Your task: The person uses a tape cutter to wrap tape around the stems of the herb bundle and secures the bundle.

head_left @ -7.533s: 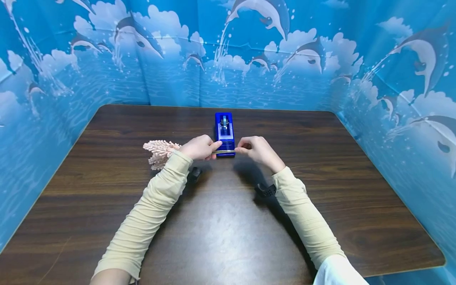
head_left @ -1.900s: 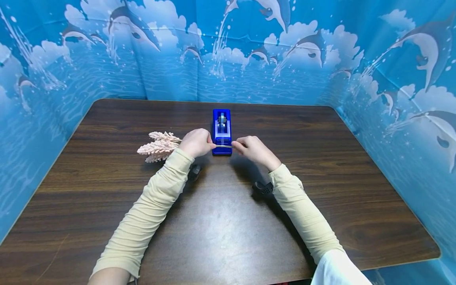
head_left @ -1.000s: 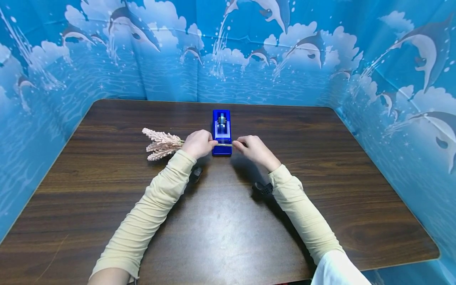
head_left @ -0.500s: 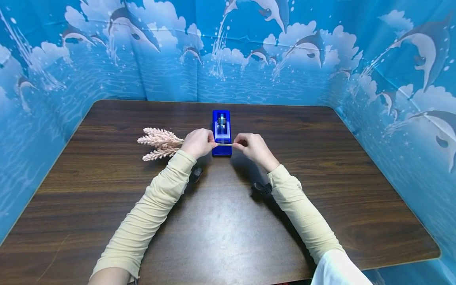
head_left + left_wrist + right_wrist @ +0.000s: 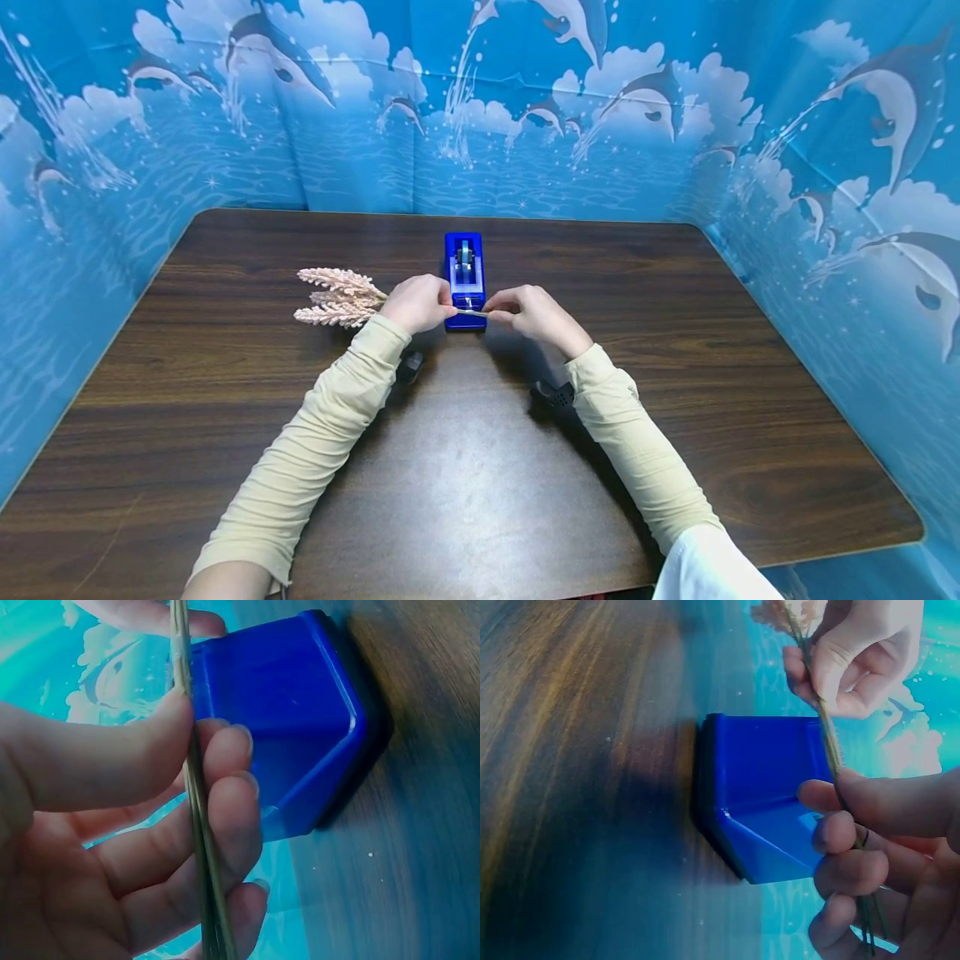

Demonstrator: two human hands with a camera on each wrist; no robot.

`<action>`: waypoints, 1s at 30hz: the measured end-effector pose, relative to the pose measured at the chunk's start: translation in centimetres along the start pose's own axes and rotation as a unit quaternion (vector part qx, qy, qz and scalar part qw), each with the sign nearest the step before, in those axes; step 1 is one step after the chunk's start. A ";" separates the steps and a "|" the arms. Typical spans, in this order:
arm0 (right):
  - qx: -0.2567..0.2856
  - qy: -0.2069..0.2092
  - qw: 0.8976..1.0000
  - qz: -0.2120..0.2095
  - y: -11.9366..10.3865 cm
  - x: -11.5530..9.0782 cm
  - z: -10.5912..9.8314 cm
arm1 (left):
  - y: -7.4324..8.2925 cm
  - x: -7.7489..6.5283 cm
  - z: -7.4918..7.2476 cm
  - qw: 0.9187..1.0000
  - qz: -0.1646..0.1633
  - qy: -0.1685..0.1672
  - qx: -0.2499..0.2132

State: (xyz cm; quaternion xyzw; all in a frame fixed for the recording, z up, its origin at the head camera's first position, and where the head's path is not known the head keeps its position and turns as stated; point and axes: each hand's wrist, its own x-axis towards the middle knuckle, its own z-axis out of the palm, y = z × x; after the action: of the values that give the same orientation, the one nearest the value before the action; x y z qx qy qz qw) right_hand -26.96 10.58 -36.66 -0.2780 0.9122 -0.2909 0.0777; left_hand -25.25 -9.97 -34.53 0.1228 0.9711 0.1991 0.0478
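Observation:
A bunch of pale pink flower sprigs point(image 5: 339, 298) lies sideways in the air, heads to the left. My left hand point(image 5: 418, 304) pinches its thin green-brown stems point(image 5: 196, 772) between thumb and fingers. Farther along, my right hand point(image 5: 538, 317) pinches the stem ends point(image 5: 866, 922), fingers curled round them. Between the hands, a short shiny stretch of the stems looks wrapped in clear tape point(image 5: 830, 739). Just behind and below, a blue tape dispenser point(image 5: 467, 290) with a roll of tape stands on the table, its front end under the stems.
The dark wood-grain table point(image 5: 480, 467) spreads out on all sides of the hands. A blue curtain point(image 5: 480, 150) printed with dolphins hangs behind it and along both sides. A dark wrist camera point(image 5: 555, 393) sits below the right wrist, another point(image 5: 410, 367) below the left.
The flower heads have shifted and turned about the stems' length between frames. Over the last half second the stems came slightly nearer the dispenser's front end. Both hands stay close together.

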 end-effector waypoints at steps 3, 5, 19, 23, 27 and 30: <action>0.008 -0.042 0.999 0.005 -0.3 -0.2 -0.3 | 0.0 -0.1 -0.2 1.000 0.011 -0.016 0.006; 0.012 -0.068 0.998 0.007 -0.6 -0.3 -0.5 | 0.0 -0.3 -0.4 0.999 0.020 -0.027 0.010; 0.008 -0.132 0.990 0.048 -0.1 -0.3 -0.9 | 0.3 -0.6 -0.6 0.990 0.039 -0.132 -0.009; 0.016 -0.138 0.990 0.021 -0.1 -0.2 -0.6 | 0.1 -0.6 -0.8 0.990 0.024 -0.140 -0.008; 0.011 -0.133 0.991 -0.002 -0.4 -0.2 -0.5 | 0.0 -0.6 -1.1 0.989 0.019 -0.148 0.001; 0.002 -0.129 0.992 -0.011 -0.5 -0.2 -0.4 | -0.1 -0.5 -1.2 0.988 0.022 -0.153 0.008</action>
State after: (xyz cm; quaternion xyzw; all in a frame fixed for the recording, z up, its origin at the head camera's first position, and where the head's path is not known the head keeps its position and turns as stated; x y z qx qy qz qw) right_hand -26.73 10.58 -36.03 -0.3235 0.8907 -0.2552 0.1921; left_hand -24.92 -10.68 -33.41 0.1736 0.9510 0.1708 0.1906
